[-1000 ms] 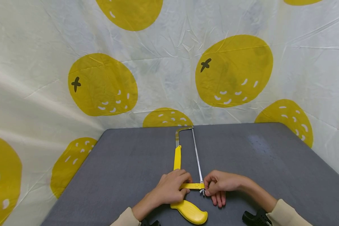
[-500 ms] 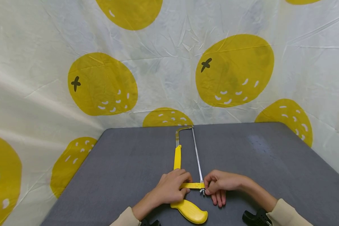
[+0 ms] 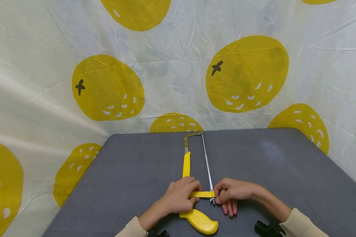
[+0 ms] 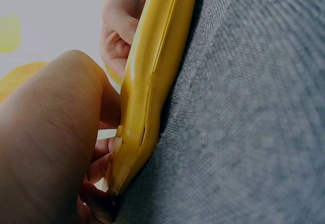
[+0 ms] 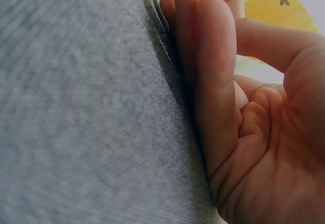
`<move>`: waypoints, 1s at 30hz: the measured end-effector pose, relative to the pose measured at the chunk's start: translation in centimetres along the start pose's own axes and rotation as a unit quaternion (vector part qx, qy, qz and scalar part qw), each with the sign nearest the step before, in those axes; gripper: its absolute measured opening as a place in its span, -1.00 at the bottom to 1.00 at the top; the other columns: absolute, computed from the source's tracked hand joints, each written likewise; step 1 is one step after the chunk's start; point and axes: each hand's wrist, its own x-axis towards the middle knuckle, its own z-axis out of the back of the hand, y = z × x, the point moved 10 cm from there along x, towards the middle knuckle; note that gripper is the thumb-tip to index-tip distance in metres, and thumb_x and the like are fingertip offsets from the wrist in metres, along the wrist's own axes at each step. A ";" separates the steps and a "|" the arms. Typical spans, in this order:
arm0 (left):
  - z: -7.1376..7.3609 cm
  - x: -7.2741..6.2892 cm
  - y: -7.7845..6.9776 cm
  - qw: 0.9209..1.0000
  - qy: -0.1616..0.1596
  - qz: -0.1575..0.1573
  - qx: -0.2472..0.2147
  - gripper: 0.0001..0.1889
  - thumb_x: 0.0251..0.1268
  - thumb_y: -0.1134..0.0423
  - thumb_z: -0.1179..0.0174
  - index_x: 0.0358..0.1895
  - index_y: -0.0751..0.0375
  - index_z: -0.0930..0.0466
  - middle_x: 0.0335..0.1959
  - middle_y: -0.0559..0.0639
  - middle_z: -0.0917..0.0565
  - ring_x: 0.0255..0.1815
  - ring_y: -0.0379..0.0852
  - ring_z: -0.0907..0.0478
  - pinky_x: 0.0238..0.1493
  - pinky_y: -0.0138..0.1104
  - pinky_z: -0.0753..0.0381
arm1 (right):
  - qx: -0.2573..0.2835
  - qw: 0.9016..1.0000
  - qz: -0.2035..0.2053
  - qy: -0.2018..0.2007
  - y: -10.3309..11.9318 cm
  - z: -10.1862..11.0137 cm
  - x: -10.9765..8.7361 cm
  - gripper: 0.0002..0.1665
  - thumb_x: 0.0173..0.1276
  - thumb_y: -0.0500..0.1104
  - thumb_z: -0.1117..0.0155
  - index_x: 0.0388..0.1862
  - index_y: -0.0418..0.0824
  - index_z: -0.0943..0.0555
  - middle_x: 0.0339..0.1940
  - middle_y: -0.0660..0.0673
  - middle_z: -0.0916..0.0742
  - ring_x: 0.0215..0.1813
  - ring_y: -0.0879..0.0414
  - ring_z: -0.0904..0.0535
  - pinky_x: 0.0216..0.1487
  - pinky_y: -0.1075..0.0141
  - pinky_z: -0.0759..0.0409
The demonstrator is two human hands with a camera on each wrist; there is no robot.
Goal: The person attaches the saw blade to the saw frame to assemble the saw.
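Note:
A hacksaw [image 3: 186, 166] with a yellow frame and a yellow handle [image 3: 199, 222] lies on the grey table, its tip pointing away from me. Its thin silver blade [image 3: 207, 161] runs along the right side. My left hand [image 3: 181, 196] grips the frame just above the handle, fingers curled over it; the yellow handle [image 4: 152, 66] fills the middle of the left wrist view. At the near end of the blade sits a small metal wing nut [image 3: 213, 200]. My right hand [image 3: 231, 194] pinches at that nut with thumb and forefinger, the other fingers resting on the table.
The grey table [image 3: 142, 158] reaches to a pale curtain [image 3: 172, 85] printed with yellow fruit at the back and sides. A pale scuffed patch [image 3: 271, 149] marks the table at the right. A black wrist mount [image 3: 270, 227] sits under the right sleeve.

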 end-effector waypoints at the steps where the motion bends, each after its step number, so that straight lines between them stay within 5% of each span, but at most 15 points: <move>1: 0.0 0.0 0.0 1.000 0.000 0.000 0.000 -0.87 0.32 0.05 -0.28 -0.13 -0.31 -0.59 -0.29 -0.35 -0.49 -0.30 -0.38 -0.36 -0.52 -0.42 -0.32 | 0.000 1.000 0.000 0.000 0.0 0.0 0.0 -0.76 0.46 -0.27 -0.21 -0.16 -0.51 -0.54 -0.51 -0.13 -0.78 -0.57 0.22 -0.73 -0.56 0.35 -0.65; 11: -0.1 0.0 0.1 1.000 0.005 0.005 0.000 -0.87 0.33 0.04 -0.27 -0.12 -0.32 -0.59 -0.28 -0.36 -0.49 -0.28 -0.38 -0.37 -0.51 -0.41 -0.32 | 0.000 1.000 0.003 -0.001 0.2 -0.1 0.0 -0.72 0.45 -0.29 -0.21 -0.15 -0.58 -0.52 -0.51 -0.20 -0.78 -0.58 0.25 -0.72 -0.56 0.36 -0.64; 30: -0.3 0.0 0.2 1.000 0.006 0.008 0.001 -0.87 0.32 0.04 -0.27 -0.12 -0.32 -0.59 -0.27 -0.35 -0.51 -0.28 -0.37 -0.37 -0.51 -0.41 -0.32 | 0.009 1.000 0.005 0.000 -0.2 0.1 0.1 -0.86 0.47 -0.28 -0.22 -0.18 -0.40 -0.55 -0.51 -0.14 -0.79 -0.57 0.23 -0.73 -0.56 0.35 -0.65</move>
